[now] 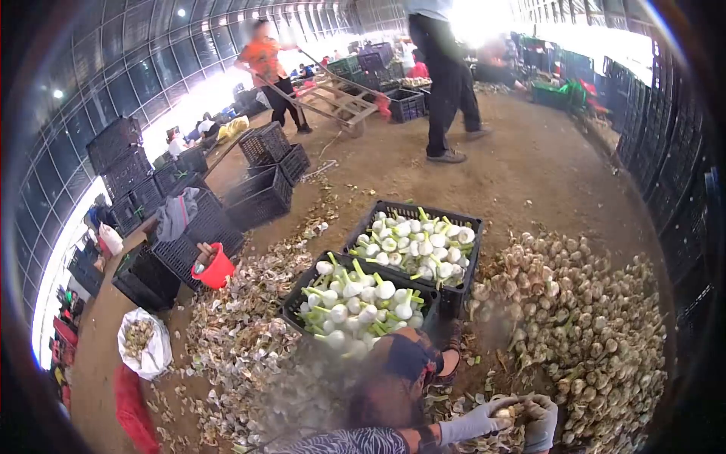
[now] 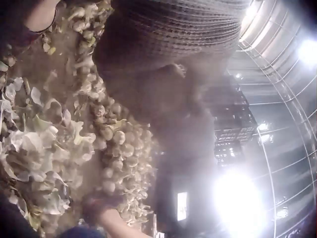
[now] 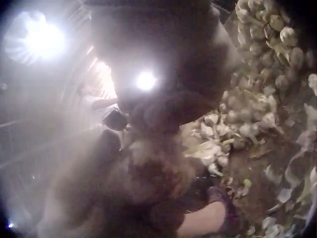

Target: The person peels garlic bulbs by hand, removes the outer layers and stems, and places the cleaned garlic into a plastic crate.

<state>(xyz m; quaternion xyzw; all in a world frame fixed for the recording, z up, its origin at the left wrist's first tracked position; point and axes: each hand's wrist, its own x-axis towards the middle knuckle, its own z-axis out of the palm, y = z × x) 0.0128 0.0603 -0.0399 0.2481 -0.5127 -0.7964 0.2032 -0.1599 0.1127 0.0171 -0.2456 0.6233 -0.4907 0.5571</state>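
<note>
Low in the head view, my gloved left hand (image 1: 470,424) grips a garlic bulb (image 1: 510,412) with its fingers curled. The gloved right hand (image 1: 539,424) meets it from the right, fingers bent at the same bulb. Knitted glove fabric of the left hand (image 2: 183,25) fills the top of the left wrist view. Haze blurs the right wrist view, where a dark hand shape (image 3: 153,49) covers the upper middle and the bulb is hidden. A big heap of unpeeled garlic (image 1: 597,348) lies beside the hands, with loose peels (image 1: 257,363) to the left.
Two black crates, a near one (image 1: 430,312) and a farther one (image 1: 454,300), hold white trimmed garlic. A red bucket (image 1: 218,269), a white sack (image 1: 153,356) and stacked crates (image 1: 261,198) stand left. One person (image 1: 274,64) handles a wooden cart (image 1: 333,102); another person (image 1: 442,83) walks.
</note>
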